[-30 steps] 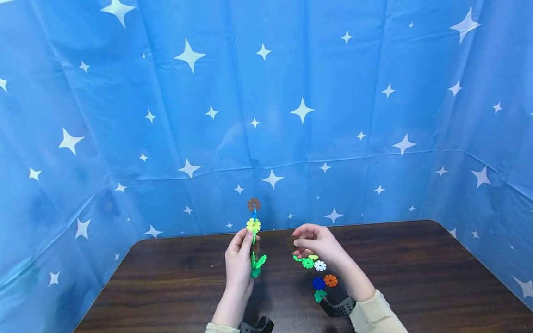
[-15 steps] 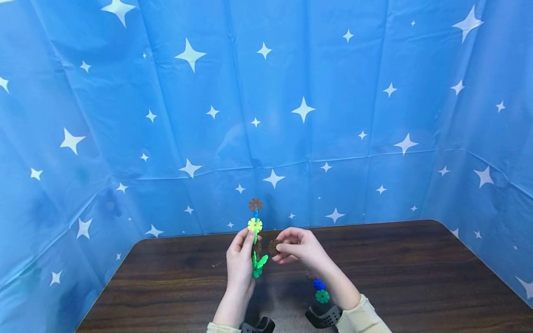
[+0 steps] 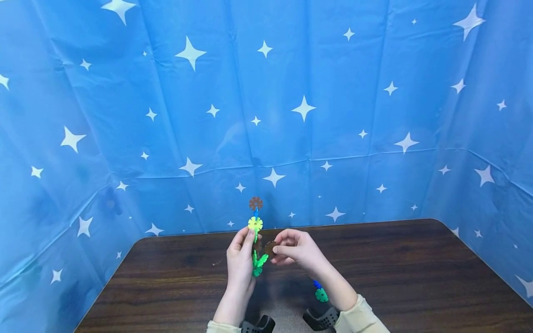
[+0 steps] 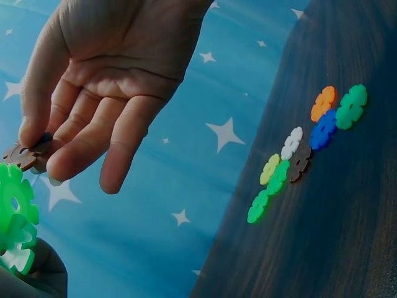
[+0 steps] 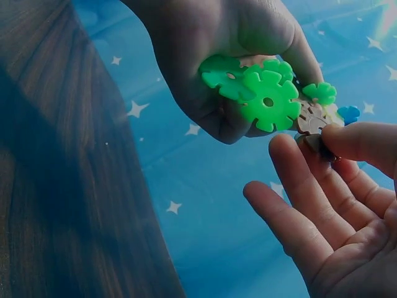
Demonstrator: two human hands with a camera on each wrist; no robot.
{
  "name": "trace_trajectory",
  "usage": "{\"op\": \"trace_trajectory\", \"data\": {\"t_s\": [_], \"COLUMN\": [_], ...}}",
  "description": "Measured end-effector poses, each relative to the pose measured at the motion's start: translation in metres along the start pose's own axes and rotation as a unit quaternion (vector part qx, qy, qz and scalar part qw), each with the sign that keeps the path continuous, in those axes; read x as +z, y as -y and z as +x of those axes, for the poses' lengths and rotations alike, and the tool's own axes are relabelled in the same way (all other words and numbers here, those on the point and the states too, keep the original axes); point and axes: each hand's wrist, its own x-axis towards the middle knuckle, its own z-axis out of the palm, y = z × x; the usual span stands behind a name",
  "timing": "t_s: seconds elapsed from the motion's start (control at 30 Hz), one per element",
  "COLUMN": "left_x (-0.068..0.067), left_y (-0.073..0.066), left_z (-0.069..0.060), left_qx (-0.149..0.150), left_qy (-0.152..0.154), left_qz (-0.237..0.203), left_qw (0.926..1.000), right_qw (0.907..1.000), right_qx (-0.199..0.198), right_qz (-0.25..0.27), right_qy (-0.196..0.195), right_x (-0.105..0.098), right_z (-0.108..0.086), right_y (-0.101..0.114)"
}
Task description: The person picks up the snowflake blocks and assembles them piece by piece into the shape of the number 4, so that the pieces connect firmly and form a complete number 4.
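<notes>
Chain of flat plastic flowers point(image 3: 255, 225) stuck up in the air over the brown table point(image 3: 166, 277), and the left hand point(image 3: 240, 259) had hold of it. It was long and thin, and it ran nearly straight from twelve o'clock to six o'clock. At the twelve end sat a brown top flower point(image 3: 252, 203), then a blue flower point(image 3: 256, 213) turned on its edge. At the six end was a dark green flower point(image 3: 257, 272), with a bright green flower point(image 3: 263, 260) poking out from it toward one o'clock.

The left thumb pressed on the chain near its middle, and the other fingers bent in behind. The right hand point(image 3: 301, 252) pinched one loose brown flower point(image 3: 269, 249) between its thumb and a finger. I could see its little finger sticking out, away from the pinch and holding nothing.

What seemed to matter most was the tiny space between the loose brown flower and the chain. The loose one was at three o'clock from the chain, just beside a brown middle flower point(image 3: 257, 248). So the chain was at nine o'clock from the right fingertips, very near. I could not tell if the two brown flowers touched.

More flowers lay flat on the table, around five o'clock from the right hand. I saw a dark blue flower point(image 3: 318, 285), a green table flower point(image 3: 321, 295) and an orange flower point(image 4: 323, 103) there.
</notes>
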Motion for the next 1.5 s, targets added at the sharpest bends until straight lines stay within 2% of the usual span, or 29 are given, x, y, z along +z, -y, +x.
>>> {"op": "trace_trajectory", "data": {"t_s": [0.33,1.0,1.23,1.5], "left_x": [0.0003,-0.0008,0.0001,0.0011], "left_y": [0.0004,0.0003,0.0000,0.0006], "left_z": [0.0002,-0.0018,-0.0022,-0.0025], "left_qx": [-0.006,0.008,0.007,0.007], "left_qy": [0.001,0.003,-0.010,-0.031], "left_qz": [0.010,0.010,0.002,0.006], "left_qw": [0.9999,0.9999,0.9999,0.9995], "right_qw": [1.0000,0.9996,0.9993,0.9993], "right_qx": [0.003,-0.020,-0.037,-0.036], "right_qz": [-0.003,-0.015,-0.008,-0.010], "right_qy": [-0.007,-0.011,-0.006,-0.010], "right_x": [-0.0003,0.0050,0.0075,0.0091], "right_z": [-0.0002,-0.0013,-0.0011,-0.0006], "right_y": [-0.0002,-0.0018,-0.0052,-0.0076]}}
